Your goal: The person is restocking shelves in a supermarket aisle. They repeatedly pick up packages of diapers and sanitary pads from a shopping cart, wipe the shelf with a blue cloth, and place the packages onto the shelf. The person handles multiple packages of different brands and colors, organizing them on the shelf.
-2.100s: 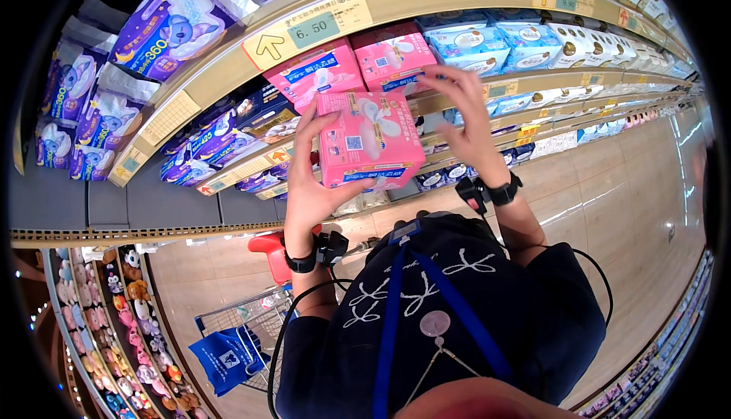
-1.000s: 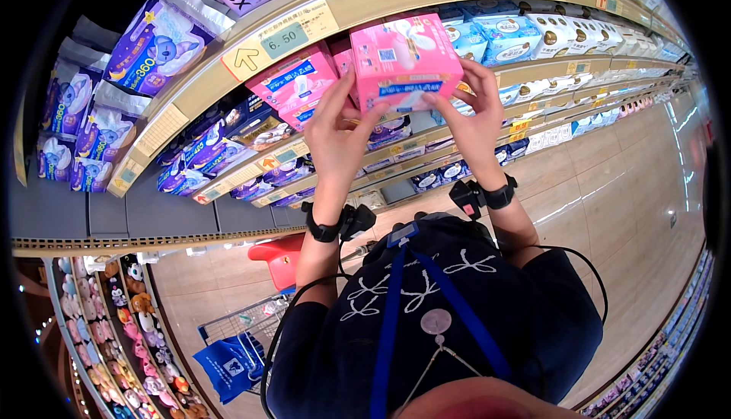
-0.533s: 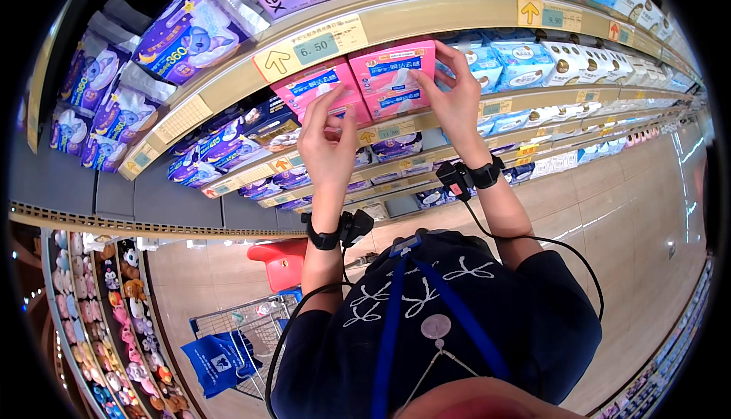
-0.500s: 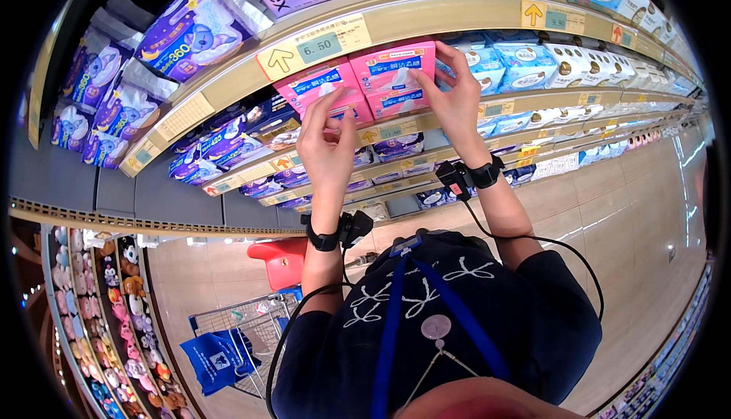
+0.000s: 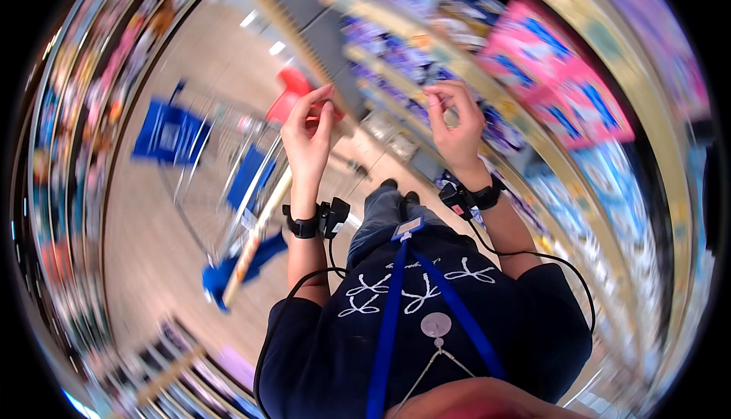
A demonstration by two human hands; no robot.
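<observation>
My left hand (image 5: 308,133) is raised in front of me, its fingers loosely bent and a gap between thumb and fingertips. Nothing shows in it. To its right, my right hand (image 5: 457,126) hovers with curled fingers, the thumb tip close to the index finger; no object is visible there either. Pink packs (image 5: 560,107) stand in a block on the shelf right of my right hand, apart from it. Just behind my left fingers is a red plastic seat (image 5: 285,95), partly covered by the hand.
A wire shopping cart (image 5: 217,164) with a blue bag (image 5: 169,133) stands on the tiled floor (image 5: 152,229) at left. Shelving (image 5: 525,126) with purple and blue packs runs along the right. Racks of plush toys (image 5: 91,114) line the far left. Much is motion-blurred.
My hands have come away from the pink packs and dropped lower. The view has swung left, so the shelf sits at the right and the cart shows more fully.
</observation>
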